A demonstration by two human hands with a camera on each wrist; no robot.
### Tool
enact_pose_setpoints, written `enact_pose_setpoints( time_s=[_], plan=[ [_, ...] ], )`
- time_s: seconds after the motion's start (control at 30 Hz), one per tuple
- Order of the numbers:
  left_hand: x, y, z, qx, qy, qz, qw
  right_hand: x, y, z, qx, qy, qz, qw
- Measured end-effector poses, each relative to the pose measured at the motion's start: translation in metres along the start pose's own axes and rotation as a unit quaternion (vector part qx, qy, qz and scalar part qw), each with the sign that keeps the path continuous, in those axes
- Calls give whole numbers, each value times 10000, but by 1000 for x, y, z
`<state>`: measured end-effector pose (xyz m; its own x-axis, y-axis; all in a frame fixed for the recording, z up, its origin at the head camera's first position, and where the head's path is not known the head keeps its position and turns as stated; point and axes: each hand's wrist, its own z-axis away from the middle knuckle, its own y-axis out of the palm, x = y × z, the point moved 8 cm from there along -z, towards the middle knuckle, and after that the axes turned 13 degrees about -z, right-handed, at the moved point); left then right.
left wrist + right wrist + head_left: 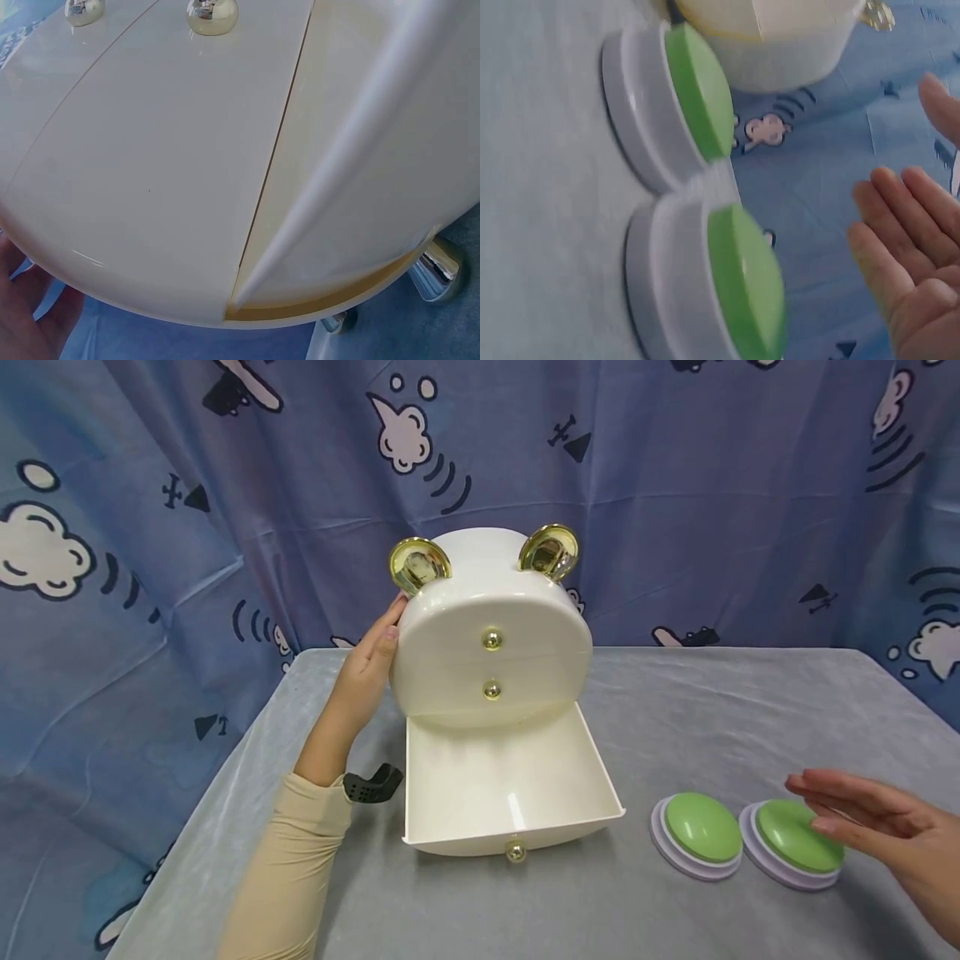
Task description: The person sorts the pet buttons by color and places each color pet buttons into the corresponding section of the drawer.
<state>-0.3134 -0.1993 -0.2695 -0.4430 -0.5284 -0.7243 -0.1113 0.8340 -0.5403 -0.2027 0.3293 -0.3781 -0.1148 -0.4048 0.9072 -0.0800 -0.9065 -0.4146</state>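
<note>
A glossy white rounded drawer box (457,672) with gold ears stands mid-table. Its bottom drawer (498,777) is pulled out and bare inside, with a gold knob (516,852) on its front. My left hand (362,672) rests with extended fingers against the box's left side, below the ear; the left wrist view catches only some fingers (56,319) at its edge. At the right, my right hand (888,827) hovers by a green push button (801,837), fingers extended and holding nothing. The right wrist view shows its palm (930,307) apart from the buttons.
A second green push button (702,828) on a pale lilac base sits just left of the first. The grey cloth-covered table (750,718) extends back to a blue patterned curtain (675,510). A black wrist strap piece (373,785) juts from my left wrist beside the drawer.
</note>
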Motion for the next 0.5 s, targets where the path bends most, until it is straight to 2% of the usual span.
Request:
enact_pose_setpoints(
  time_s=[0.23, 0.37, 0.5],
  plan=[
    [-1, 0, 0, -26, 6, -3, 10000, -12, -10, -4, 67, -34, -21, 10000],
    [0, -1, 1, -32, -12, 11, 10000, -22, -13, -8, 58, 212, 140, 9997],
    [0, -1, 1, -29, -20, 47, 10000, -42, -14, -18, 411, 570, 138, 9974]
  ],
)
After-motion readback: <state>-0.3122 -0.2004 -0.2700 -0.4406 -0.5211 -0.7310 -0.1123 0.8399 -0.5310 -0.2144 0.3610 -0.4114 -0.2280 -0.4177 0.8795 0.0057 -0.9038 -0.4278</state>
